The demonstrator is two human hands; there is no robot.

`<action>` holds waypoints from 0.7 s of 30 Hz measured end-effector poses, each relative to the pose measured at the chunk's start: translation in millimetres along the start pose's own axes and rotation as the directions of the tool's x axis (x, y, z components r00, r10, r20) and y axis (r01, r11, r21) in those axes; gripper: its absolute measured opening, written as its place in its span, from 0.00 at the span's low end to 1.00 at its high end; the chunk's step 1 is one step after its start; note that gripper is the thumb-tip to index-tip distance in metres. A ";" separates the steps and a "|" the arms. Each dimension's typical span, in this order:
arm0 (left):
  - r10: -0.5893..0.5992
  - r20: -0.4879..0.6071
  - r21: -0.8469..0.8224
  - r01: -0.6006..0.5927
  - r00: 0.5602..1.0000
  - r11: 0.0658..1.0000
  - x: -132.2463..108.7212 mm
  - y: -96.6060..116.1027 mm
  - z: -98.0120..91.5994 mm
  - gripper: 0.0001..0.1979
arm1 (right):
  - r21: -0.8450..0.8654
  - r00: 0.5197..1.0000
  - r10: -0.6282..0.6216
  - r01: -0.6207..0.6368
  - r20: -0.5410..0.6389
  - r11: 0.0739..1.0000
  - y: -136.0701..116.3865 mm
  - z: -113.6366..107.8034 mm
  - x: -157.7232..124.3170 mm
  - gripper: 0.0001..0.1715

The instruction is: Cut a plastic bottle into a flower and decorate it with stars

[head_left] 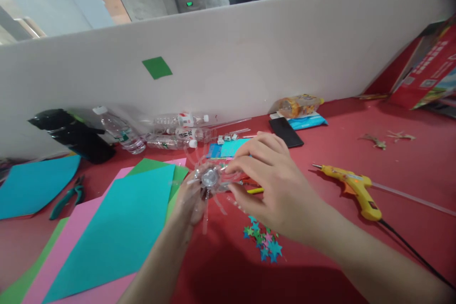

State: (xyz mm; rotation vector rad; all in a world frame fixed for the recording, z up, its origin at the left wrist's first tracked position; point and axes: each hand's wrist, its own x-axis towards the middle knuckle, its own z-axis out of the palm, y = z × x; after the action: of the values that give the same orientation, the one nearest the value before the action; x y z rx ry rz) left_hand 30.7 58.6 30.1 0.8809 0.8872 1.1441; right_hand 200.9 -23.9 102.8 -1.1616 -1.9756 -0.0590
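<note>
In the middle of the head view, my left hand [190, 197] is closed around a clear plastic bottle piece [209, 177]. Its round centre faces up, and thin cut strips spread outward from it. From the right, my right hand [270, 178] pinches one of those strips between thumb and fingers. Below my right hand lies a small pile of foam-like stars [263, 240] in blue, green and pink. A yellow stick [255, 191] and some red-handled item show partly behind my right hand; the hand hides the rest of them.
A yellow glue gun [351, 187] with a cord lies right. Coloured sheets [117, 228], teal-handled pliers [69, 197] and a black flask [73, 135] are left. Plastic bottles [174, 133] lie along the white partition [228, 57]. A black phone [286, 132] sits near a yellow-wrapped bottle [299, 106].
</note>
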 end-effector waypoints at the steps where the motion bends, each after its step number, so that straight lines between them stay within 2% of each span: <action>1: 0.007 0.001 0.006 -0.007 1.000 1.000 1.3 -1.3 -1.1 0.07 | -0.007 1.000 0.005 -0.005 -0.002 1.000 0.1 -1.2 0.0 0.05; 10: 0.057 0.109 -0.025 -0.055 0.992 0.998 1.6 -1.3 0.1 0.07 | -0.008 0.990 0.005 -0.006 -0.142 1.000 0.8 -13.9 1.7 0.09; 15: 0.025 0.130 -0.040 -0.020 0.991 0.999 -2.0 2.2 3.0 0.05 | -0.001 0.973 -0.019 0.019 -0.230 1.000 -4.5 -18.7 4.5 0.09; 21: 0.005 0.163 -0.083 0.009 0.987 0.996 -3.7 3.5 7.1 0.03 | 0.003 0.990 -0.018 0.019 -0.140 1.000 -4.6 -6.3 4.7 0.06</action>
State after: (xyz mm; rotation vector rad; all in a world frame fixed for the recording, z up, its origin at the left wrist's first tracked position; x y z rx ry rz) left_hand 35.2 54.7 36.5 0.8909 0.7011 1.0828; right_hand 200.3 -25.8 111.7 -1.1064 -1.8619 -0.1417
